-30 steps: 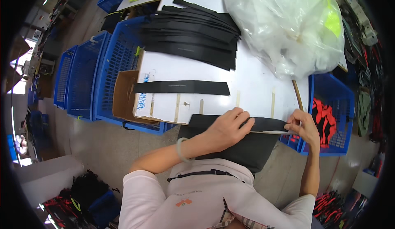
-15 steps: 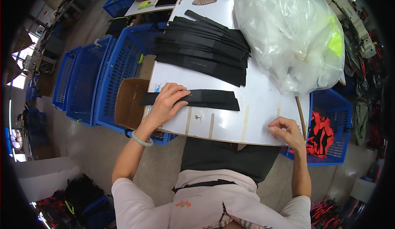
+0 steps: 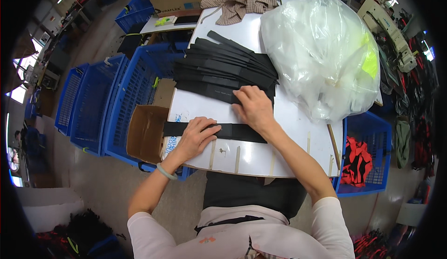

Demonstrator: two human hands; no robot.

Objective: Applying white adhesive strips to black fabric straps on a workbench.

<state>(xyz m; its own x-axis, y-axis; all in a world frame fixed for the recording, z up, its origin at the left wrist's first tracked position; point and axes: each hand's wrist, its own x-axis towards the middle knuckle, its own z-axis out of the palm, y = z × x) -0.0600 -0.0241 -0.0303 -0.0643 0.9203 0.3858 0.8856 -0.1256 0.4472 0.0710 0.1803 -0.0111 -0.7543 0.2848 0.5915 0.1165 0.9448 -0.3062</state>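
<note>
A single black fabric strip [image 3: 244,132] lies lengthwise near the table's front edge. My left hand [image 3: 196,138] rests across its left half, with bent fingers closed on it and the thumb alongside. Farther back, a fanned stack of similar black strips [image 3: 216,67] overlaps in layers; small pale print shows on the nearest one. My right hand [image 3: 253,106] is at the near right part of that stack, its fingers curled onto the nearest strip. The right fingertips partly hide the strip's edge.
A big clear plastic bag [image 3: 321,59] of white material stands right of the stack. Checked cloth [image 3: 240,2] lies at the back. Blue baskets [image 3: 118,114] and an open cardboard box [image 3: 146,131] flank the white table [image 3: 293,135] on the left; another blue basket [image 3: 379,159] holds red-black pieces.
My right hand has moved from the table's front right up and left onto the stack. The left hand stays on the single strip. The whole view has shifted slightly.
</note>
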